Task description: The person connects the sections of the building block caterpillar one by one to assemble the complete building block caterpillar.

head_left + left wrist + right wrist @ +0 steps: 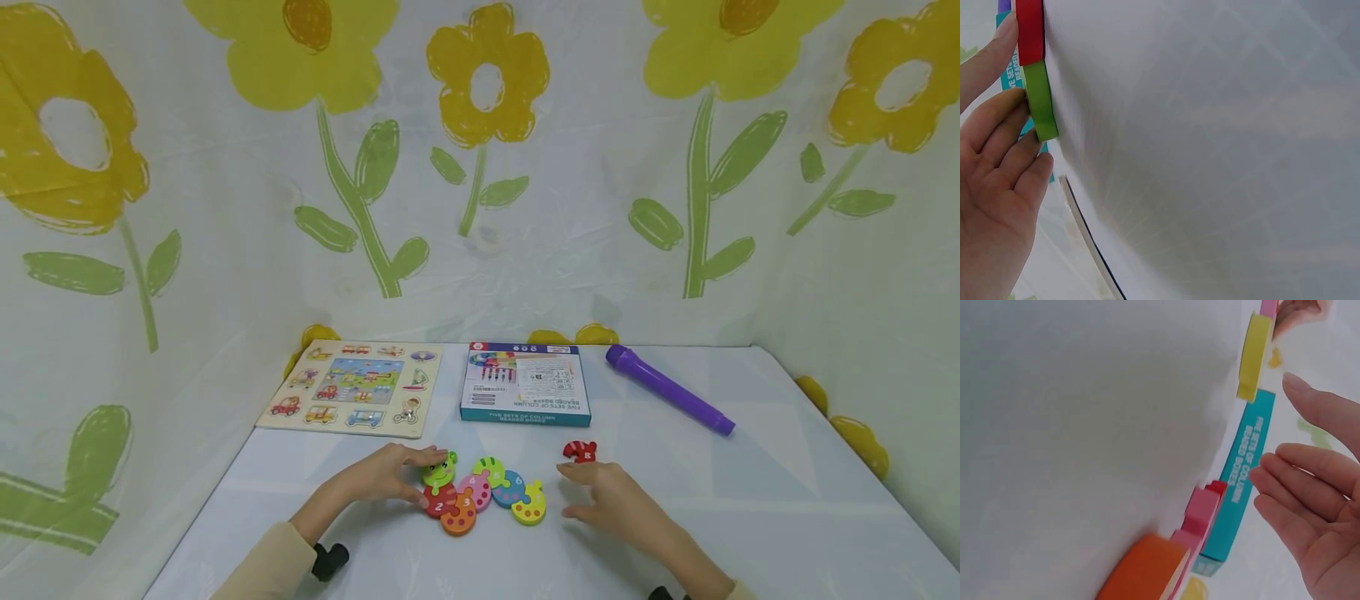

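Observation:
A caterpillar puzzle of numbered, interlocking pieces lies on the white table. My left hand [386,475] rests at its left end. The fingers touch the green head piece [438,472], and the thumb touches the red piece numbered 2 [438,502]. Orange, pink, green, blue and yellow pieces [529,506] run on to the right in a wavy line. My right hand [618,504] hovers right of the yellow piece, fingers extended and holding nothing. Just beyond its fingertips is a separate red striped piece [580,452]. The right wrist view also has pink [1200,509] and orange pieces [1147,569], hidden from the head view.
Behind the caterpillar lies a flat teal-edged box [525,392]. A wooden picture puzzle board [423,408] is at the back left, and a purple microphone-shaped stick [671,392] slants at the back right. Flower-printed cloth [555,217] hangs round the table.

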A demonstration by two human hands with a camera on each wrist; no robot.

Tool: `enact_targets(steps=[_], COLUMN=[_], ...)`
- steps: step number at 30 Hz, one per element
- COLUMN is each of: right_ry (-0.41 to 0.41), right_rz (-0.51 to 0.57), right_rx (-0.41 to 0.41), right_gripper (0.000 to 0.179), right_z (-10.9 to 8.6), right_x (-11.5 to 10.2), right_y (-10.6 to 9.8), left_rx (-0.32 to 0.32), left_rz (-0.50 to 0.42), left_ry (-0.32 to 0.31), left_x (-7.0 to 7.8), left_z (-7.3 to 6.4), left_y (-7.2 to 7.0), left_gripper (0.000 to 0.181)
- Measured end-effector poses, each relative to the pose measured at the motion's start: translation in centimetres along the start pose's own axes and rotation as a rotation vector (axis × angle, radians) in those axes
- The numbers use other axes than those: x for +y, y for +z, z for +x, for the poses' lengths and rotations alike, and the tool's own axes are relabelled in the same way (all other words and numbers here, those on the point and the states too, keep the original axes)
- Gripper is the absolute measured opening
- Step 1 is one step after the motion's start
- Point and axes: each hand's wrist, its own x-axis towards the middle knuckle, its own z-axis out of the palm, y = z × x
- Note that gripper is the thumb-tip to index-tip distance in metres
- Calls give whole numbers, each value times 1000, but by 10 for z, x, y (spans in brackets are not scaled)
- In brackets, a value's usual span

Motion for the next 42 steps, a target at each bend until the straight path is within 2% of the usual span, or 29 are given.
enact_targets(steps=[9, 12, 16, 19, 30, 42], right_ry=[40, 89, 90, 75, 135, 147], right_rz=[-32, -35, -24, -24, -35, -38], right_rx=[39, 31, 14, 8, 6, -9], right_gripper=[52, 51, 51, 52, 49, 52], right_z=[0, 2, 6, 10, 21, 28], right_x=[5, 8, 15, 21, 36, 37], right_y=[-16, -21, -25, -27, -30, -30], left_rx=[4, 5, 6, 8, 9, 6], left_rz=[7, 10, 11, 9, -2, 7], left_ry=[0, -2, -1, 1, 0, 14], left_x=[-1, -1, -1, -1, -2, -3], left_z=[0, 0, 0, 0, 0, 1], left_y=[1, 0, 0, 0, 1, 1], left_gripper=[65, 65, 65, 64, 64, 64])
